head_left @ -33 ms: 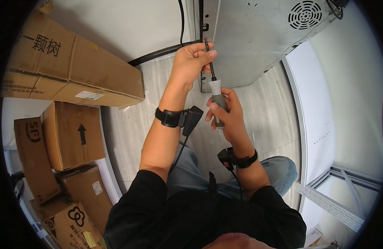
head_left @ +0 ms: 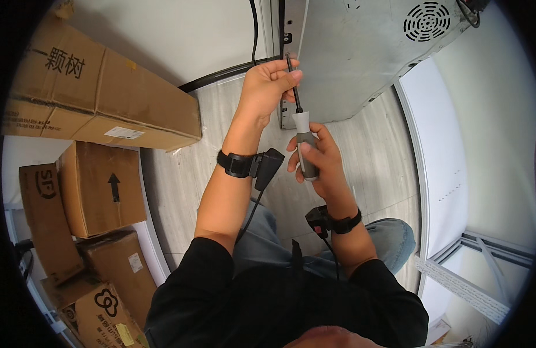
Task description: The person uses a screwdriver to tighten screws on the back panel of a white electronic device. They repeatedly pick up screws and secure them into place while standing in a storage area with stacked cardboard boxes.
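A screwdriver (head_left: 305, 139) with a grey and white handle and a dark shaft points away from me. Its handle lies in my right hand (head_left: 323, 159), with the thumb and fingers curled round it. Farther up, my left hand (head_left: 271, 87) pinches the shaft near the tip between thumb and fingers. The tip meets the narrow edge of a large grey metal cabinet (head_left: 355, 69), beside a row of holes and small fittings. What exactly the tip sits in is too small to make out.
Large cardboard boxes (head_left: 146, 98) stand at the left, with more boxes (head_left: 108, 188) piled nearer. A black cable (head_left: 255, 32) hangs beside the cabinet. A white ledge (head_left: 436, 156) and a metal frame (head_left: 471, 272) are at the right. Straps with cabled black devices (head_left: 271, 168) circle both wrists.
My right thumb and fingers have shifted slightly round the screwdriver handle, which looks a little turned. My left hand keeps its place on the shaft.
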